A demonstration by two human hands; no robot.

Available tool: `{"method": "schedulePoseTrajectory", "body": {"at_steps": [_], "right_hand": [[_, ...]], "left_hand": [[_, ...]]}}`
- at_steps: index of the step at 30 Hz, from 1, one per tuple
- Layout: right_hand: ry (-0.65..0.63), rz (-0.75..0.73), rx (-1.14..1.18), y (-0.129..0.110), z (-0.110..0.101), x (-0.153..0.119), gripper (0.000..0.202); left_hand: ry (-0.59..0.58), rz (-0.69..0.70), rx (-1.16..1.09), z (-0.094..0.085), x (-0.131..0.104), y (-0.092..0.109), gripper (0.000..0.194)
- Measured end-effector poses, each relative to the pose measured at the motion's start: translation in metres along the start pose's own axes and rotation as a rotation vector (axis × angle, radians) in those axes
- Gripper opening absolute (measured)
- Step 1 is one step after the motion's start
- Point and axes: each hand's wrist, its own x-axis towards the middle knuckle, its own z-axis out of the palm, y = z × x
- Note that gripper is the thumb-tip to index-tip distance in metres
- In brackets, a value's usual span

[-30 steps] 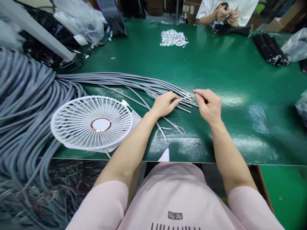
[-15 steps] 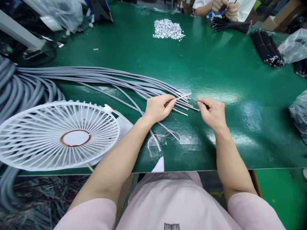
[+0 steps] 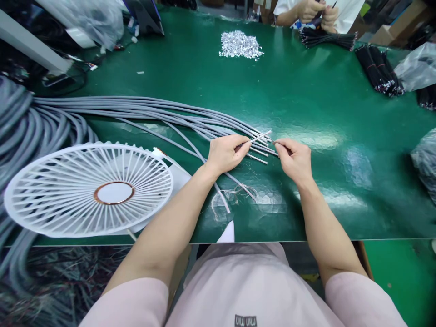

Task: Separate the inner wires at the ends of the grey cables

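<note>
The left hand [image 3: 225,152] pinches one grey cable [image 3: 261,136] just behind its pale end, which probably steadies it while the tip juts free toward the right. The right hand [image 3: 295,159] closes finger and thumb on a thin piece [image 3: 273,142] beside that tip, too small to identify. Beneath and beyond, the other cables [image 3: 153,104] stretch from the left across the desk [image 3: 323,100], ends gathered near the hands, seemingly for easy reach. The fan [image 3: 114,193] sits near left, perhaps for cooling; silvery scraps [image 3: 241,44] are heaped at the far side, well apart.
</note>
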Motion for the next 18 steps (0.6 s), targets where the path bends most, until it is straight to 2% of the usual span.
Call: {"method": "schedulePoseTrajectory", "body": {"at_steps": [7,11,13,16,18], "right_hand": [[-0.025,0.037,0.217,-0.001,0.014,0.0,0.02],[-0.041,0.053,0.235,-0.008,0.014,-0.002,0.02],[-0.128,0.002,0.278,-0.019,0.01,-0.005,0.022],[-0.332,-0.124,0.357,-0.034,0.003,-0.012,0.022],[-0.32,-0.11,0.335,-0.035,0.001,-0.012,0.022]], "left_hand": [[0.003,0.027,0.002,0.002,0.001,-0.002,0.033],[-0.014,0.026,0.058,0.004,0.001,-0.002,0.036],[-0.027,0.008,0.088,0.006,0.001,-0.002,0.037],[-0.03,-0.055,0.072,0.007,0.003,-0.001,0.037],[-0.02,-0.11,0.003,0.005,0.004,0.0,0.037]]}}
